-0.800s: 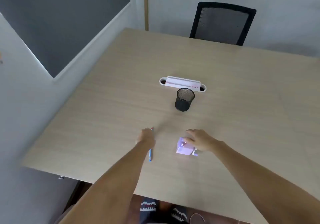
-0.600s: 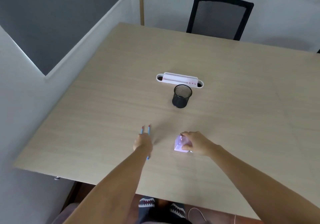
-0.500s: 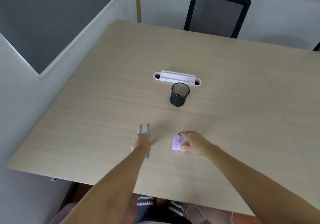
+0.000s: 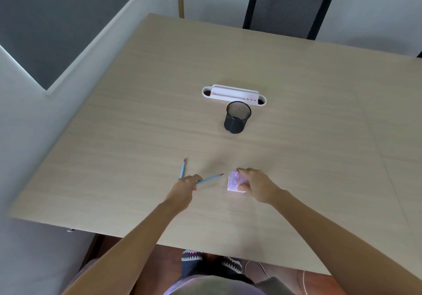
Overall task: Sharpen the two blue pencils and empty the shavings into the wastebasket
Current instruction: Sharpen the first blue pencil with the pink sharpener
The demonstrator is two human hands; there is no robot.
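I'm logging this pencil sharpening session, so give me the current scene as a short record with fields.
left hand: pinching one blue pencil, its tip aimed at the sharpener
right hand: gripping the pale purple sharpener on the table
other blue pencil: lying on the table, partly under the left hand
black mesh cup: upright, mid-table
white tray: just behind the cup
progress: pencil not yet in the sharpener

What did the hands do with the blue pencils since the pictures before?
The left hand has picked one blue pencil up and swung its tip right, toward the pink sharpener. Before, both pencils lay side by side pointing away under that hand. The other blue pencil stays on the table. The right hand still grips the sharpener. The black mesh cup and white tray have not moved.
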